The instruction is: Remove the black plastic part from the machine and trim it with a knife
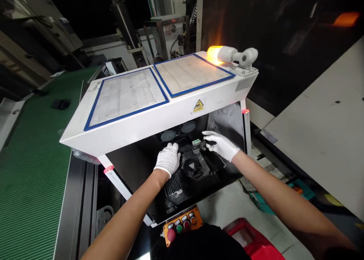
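Observation:
My left hand point(168, 159), in a white glove, is inside the machine's dark opening with its fingers curled closed. What it grips, if anything, is hidden. My right hand point(222, 146), also gloved, reaches in from the right, thumb and fingers apart. Just left of its fingertips a small green part point(196, 142) sits on a dark fixture point(202, 162). Between the two hands, lower down, is a round black piece point(192, 167) with a light triangular mark. Behind the hands are two grey discs point(168, 135).
The white machine hood point(182, 114) overhangs both hands, with a lit orange lamp point(214, 55) on top. Posts point(118, 182) flank the opening. An orange button panel point(183, 226) is in front, a red stool-like object point(253, 241) below, a green conveyor belt point(34, 169) left.

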Action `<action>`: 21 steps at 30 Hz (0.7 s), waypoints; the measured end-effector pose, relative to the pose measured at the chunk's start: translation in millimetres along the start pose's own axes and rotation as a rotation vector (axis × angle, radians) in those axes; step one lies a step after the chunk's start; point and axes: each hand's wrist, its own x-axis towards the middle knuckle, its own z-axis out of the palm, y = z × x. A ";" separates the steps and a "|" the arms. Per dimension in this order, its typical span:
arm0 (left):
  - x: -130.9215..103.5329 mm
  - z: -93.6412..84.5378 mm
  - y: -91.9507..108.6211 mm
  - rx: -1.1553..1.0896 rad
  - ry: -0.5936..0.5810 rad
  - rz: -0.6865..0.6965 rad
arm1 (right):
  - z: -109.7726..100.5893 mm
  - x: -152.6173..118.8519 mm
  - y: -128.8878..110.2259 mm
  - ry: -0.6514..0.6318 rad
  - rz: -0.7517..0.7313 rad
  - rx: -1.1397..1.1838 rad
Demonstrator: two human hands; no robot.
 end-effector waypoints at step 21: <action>-1.9 5.1 1.9 -0.142 0.018 -0.042 | 21.9 58.2 -46.0 -0.658 -0.407 -1.681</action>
